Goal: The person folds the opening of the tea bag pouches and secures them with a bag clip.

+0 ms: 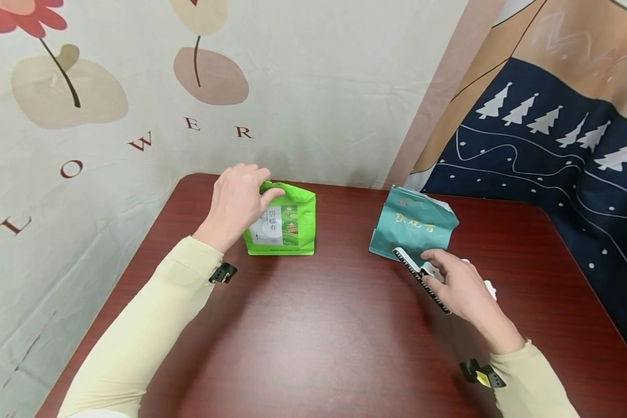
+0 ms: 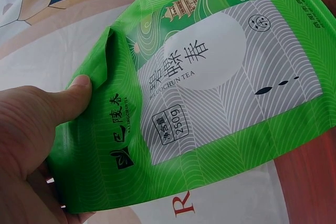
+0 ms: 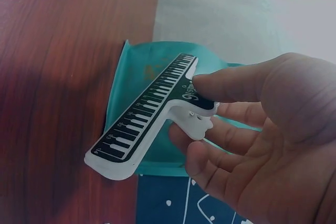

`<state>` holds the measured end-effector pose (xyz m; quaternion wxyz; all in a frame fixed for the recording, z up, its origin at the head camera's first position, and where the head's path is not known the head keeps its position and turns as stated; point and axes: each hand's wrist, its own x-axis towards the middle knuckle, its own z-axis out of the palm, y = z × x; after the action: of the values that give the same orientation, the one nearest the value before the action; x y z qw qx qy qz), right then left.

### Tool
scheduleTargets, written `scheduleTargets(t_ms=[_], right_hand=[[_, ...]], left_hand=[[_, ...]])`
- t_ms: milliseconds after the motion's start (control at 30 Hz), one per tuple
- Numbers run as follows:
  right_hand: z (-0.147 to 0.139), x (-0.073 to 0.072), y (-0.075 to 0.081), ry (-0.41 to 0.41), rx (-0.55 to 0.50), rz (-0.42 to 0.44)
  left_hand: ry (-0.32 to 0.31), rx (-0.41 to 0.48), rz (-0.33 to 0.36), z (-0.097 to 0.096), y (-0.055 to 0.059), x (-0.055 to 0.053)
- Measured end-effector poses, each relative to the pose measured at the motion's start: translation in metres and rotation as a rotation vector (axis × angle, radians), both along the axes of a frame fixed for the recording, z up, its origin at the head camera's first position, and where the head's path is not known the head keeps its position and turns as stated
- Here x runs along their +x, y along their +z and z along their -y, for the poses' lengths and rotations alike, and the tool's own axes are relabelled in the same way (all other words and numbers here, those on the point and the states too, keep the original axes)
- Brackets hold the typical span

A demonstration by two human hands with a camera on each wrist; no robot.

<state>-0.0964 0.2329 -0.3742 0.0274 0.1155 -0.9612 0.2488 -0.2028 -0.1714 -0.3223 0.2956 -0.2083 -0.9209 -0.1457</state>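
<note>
My left hand (image 1: 238,200) grips the top edge of a bright green tea bag (image 1: 304,229), which stands at the back of the table. In the left wrist view the thumb presses on the bag's folded-over top corner, while the other fingers are mostly hidden behind the green tea bag (image 2: 226,156). My right hand (image 1: 462,284) pinches a long bag clip (image 3: 142,111) with a piano-key pattern by its white and black handle, thumb on top and fingers beneath. That clip (image 1: 423,281) is just in front of a teal tea bag (image 1: 410,223), overlapping its lower edge in the head view.
Both bags stand on a dark red-brown table (image 1: 313,325) near its back edge. A printed cloth (image 1: 319,104) hangs directly behind them, with a navy tree-patterned part (image 1: 543,151) on the right. A small white object (image 1: 490,289) shows beside my right hand.
</note>
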Motion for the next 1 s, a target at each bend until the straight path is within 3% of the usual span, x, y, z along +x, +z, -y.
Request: scheduleTargets(t_ms=[1000], right_hand=[[0.024,-0.018,0.006,-0.046,-0.055,-0.055]], left_hand=[[0.002,0.005,0.017,-0.001,0.002,0.001]])
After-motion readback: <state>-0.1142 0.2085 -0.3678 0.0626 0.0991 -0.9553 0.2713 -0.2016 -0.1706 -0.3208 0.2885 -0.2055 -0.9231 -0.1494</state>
